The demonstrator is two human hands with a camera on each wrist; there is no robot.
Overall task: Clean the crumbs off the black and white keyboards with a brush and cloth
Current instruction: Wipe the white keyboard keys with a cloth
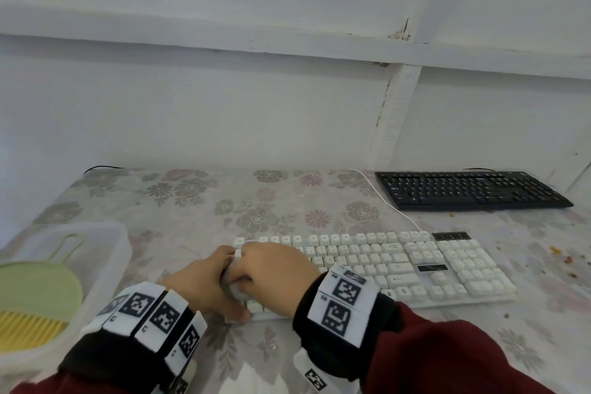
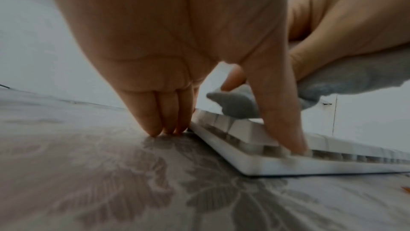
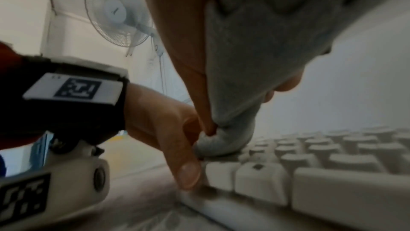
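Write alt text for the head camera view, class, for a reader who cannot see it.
A right hand wipes a grey cloth over the left end of a white keyboard while the left hand steadies that end. A black keyboard lies behind, on a floral tablecloth.

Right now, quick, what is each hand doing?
Left hand: open, straight fingers and thumb steadying the white keyboard.
Right hand: gripping the grey cloth, pressing it on the keys.
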